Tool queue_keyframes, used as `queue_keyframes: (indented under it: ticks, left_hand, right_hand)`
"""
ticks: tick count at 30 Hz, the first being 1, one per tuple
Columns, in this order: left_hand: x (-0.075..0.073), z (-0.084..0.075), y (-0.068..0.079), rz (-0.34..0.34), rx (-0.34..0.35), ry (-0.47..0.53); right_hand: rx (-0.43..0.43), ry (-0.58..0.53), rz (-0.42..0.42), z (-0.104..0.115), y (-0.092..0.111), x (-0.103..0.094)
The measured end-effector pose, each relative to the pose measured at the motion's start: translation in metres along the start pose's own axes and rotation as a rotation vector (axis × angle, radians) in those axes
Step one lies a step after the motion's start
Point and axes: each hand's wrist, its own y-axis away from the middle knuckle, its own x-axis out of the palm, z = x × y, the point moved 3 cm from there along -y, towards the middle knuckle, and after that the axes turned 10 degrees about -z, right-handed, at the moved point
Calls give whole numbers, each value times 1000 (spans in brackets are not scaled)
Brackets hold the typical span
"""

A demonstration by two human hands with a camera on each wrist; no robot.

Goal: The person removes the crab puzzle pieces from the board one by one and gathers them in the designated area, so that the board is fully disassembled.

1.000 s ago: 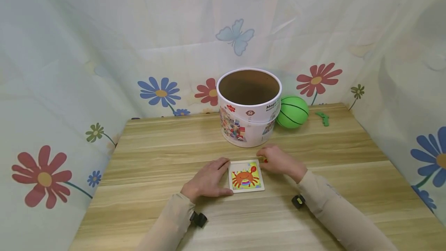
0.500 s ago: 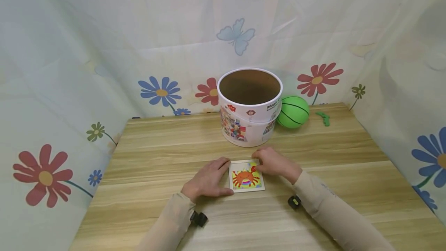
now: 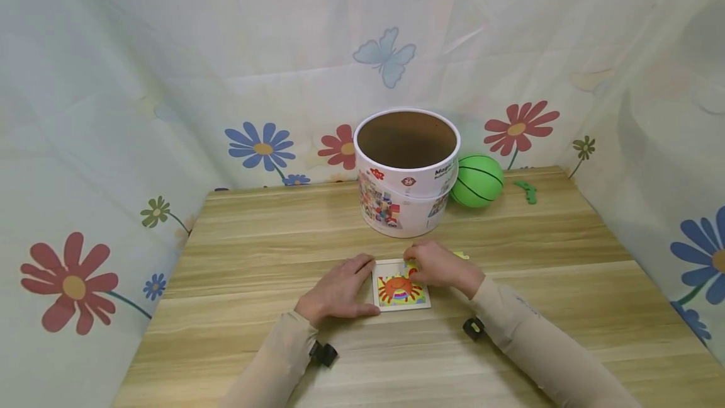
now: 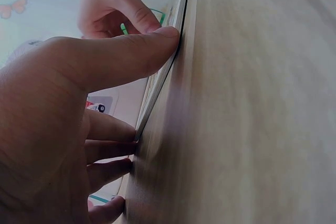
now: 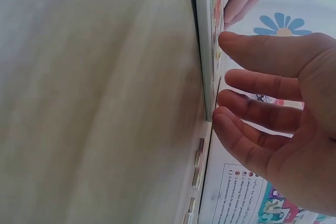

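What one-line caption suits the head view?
Left hand at the left edge of a crab puzzle, right hand over its far right corner, bucket and green ball behind.

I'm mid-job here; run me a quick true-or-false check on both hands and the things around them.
1. The left hand touches the square, pale-framed crab puzzle. True.
2. The white cylindrical bucket has a lid on. False: its top is open.
3. The right hand is at the puzzle's right side. True.
4. The green ball with black lines lies left of the bucket. False: it lies to the right.
5. The crab in the picture is blue. False: it is orange-red.
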Motion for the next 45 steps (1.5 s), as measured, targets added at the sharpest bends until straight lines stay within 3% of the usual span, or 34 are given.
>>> queue_keyframes:
  ticks: [18,40,45]
  left_hand:
    - [0,1,-1,1,6,-1]
    - [2,2,-2,-28,23,3]
    - [2,2,-2,-20,15,4]
  right_hand:
    - [71,39,94,-2,-9,4]
    - [35,48,86,2,-10,1]
    - [64,53,111,1,-13,3]
